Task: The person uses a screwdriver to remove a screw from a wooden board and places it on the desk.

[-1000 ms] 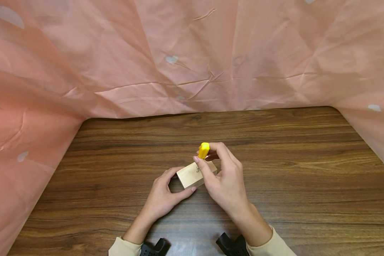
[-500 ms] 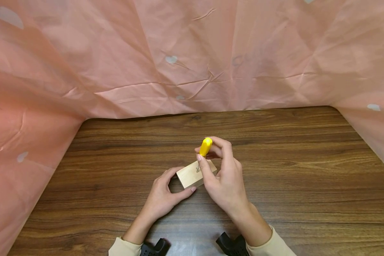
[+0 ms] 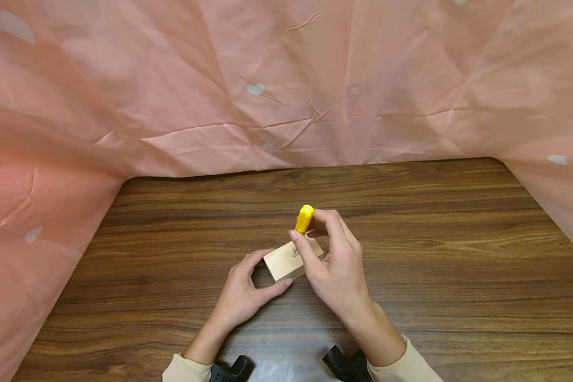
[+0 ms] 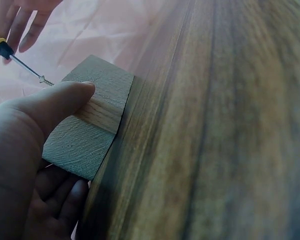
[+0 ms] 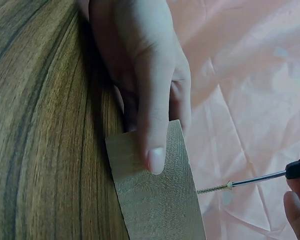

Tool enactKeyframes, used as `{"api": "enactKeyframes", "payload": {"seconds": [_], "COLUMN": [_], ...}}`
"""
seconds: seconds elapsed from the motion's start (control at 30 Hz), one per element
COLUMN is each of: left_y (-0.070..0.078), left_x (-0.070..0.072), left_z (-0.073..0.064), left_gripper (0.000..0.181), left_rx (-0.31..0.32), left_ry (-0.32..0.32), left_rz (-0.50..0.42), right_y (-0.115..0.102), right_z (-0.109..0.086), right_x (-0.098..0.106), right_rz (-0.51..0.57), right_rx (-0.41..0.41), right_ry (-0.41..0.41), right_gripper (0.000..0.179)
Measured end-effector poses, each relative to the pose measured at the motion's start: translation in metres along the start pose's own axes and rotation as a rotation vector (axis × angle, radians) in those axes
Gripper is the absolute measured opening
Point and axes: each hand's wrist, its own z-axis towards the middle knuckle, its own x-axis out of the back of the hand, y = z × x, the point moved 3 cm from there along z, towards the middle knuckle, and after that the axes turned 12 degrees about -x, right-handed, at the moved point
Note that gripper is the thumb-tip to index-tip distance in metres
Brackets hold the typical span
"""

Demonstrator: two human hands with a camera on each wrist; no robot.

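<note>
A pale wooden block (image 3: 286, 261) lies on the table, turned at an angle. My left hand (image 3: 245, 289) grips its left end between thumb and fingers; in the left wrist view the thumb (image 4: 65, 102) lies along the block's side (image 4: 85, 145). My right hand (image 3: 336, 265) pinches a screwdriver by its yellow handle (image 3: 304, 218) above the block. In the right wrist view the screwdriver's metal shaft (image 5: 260, 177) meets the head of a screw (image 5: 215, 188), which stands in the block's top face with most of its thread showing.
The brown wood-grain table (image 3: 439, 254) spreads around both hands. Pink sheeting (image 3: 286, 85) hangs along its back and sides. Black wrist devices (image 3: 231, 369) sit under both wrists near the front edge.
My right fingers and the screwdriver's handle have shifted slightly up and right, then back left, the handle's tilt changing a little. My left hand and the block have stayed still.
</note>
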Motion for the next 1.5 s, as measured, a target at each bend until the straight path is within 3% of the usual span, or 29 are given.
{"api": "enactKeyframes", "payload": {"seconds": [0.23, 0.47, 0.97, 1.23, 1.5], "left_y": [0.0002, -0.0009, 0.0001, -0.0007, -0.0015], "left_x": [0.0001, -0.0003, 0.0005, 0.0005, 0.0007], "left_z": [-0.0006, 0.0001, 0.0005, -0.0005, -0.0001], "left_gripper": [0.054, 0.054, 0.056, 0.056, 0.054], "left_rx": [-0.033, -0.038, -0.005, -0.02, -0.015], "left_ry": [0.011, 0.008, 0.001, 0.006, 0.004], "left_rz": [0.011, 0.012, -0.006, 0.011, 0.002], "right_y": [0.0011, 0.0006, 0.0002, 0.0027, 0.0012], "right_z": [0.0012, 0.001, 0.0006, 0.0009, 0.0014], "right_x": [0.0006, 0.0011, -0.0004, -0.0014, 0.0005], "right_rz": [-0.003, 0.034, 0.052, -0.018, -0.032], "right_rx": [0.044, 0.016, -0.016, 0.023, 0.033], "right_ry": [0.016, 0.0, -0.04, 0.014, 0.028], "right_gripper": [0.028, 0.045, 0.037, 0.029, 0.036]}}
